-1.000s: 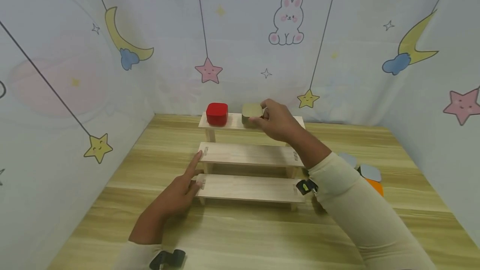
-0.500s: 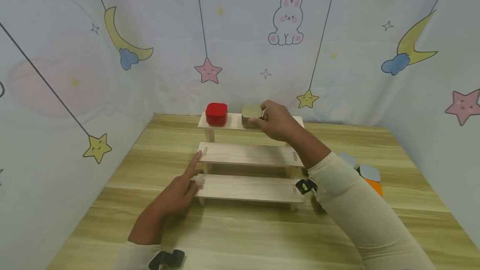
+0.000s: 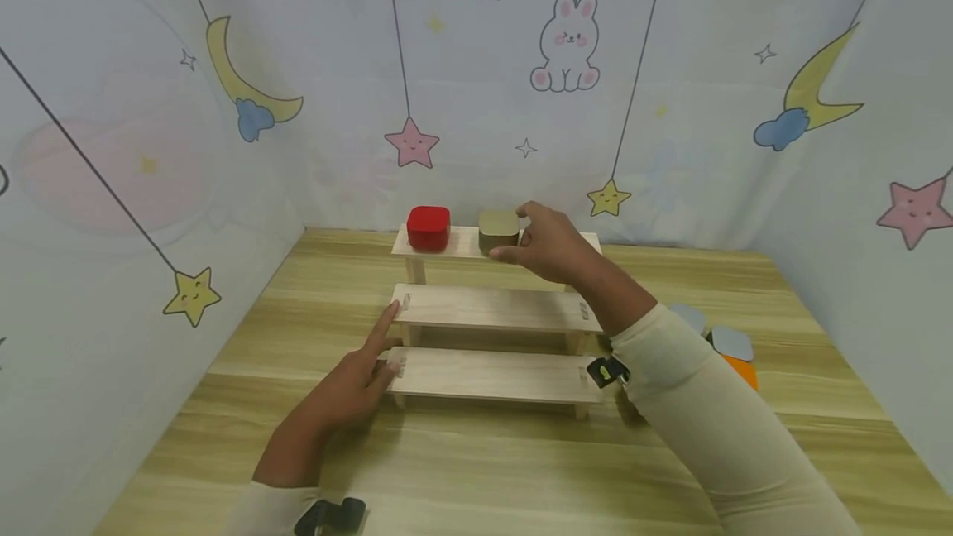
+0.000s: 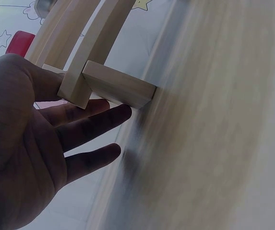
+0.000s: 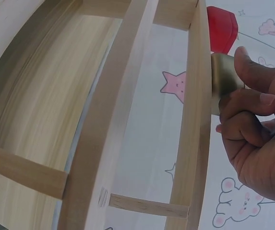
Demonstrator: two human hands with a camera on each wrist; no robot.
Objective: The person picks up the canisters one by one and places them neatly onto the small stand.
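Note:
In the head view a three-step wooden rack [image 3: 495, 375] stands on the floor. On its top step sit a red rounded-square block [image 3: 428, 228] and, to the right, an olive-gold rounded-square block [image 3: 499, 230]. My right hand [image 3: 547, 242] is at the gold block's right side. Its thumb lies low by the front edge and the index fingertip by the back corner, loosely spread. In the right wrist view the other fingers are bent beside the gold block [image 5: 226, 74]. My left hand [image 3: 353, 383] touches the rack's left ends, thumb on the bottom step, index fingertip at the middle step, fingers extended.
To the right of the rack, partly behind my right sleeve [image 3: 715, 404], lie grey-topped pieces [image 3: 732, 343] and an orange piece [image 3: 740, 370]. White printed cloth walls [image 3: 320, 64] enclose the wood-grain surface [image 3: 476, 478] at the back and both sides.
My right thumb has slid down from the gold block's front face to its lower edge, and the grip has loosened. The gold block and my left hand stay in place.

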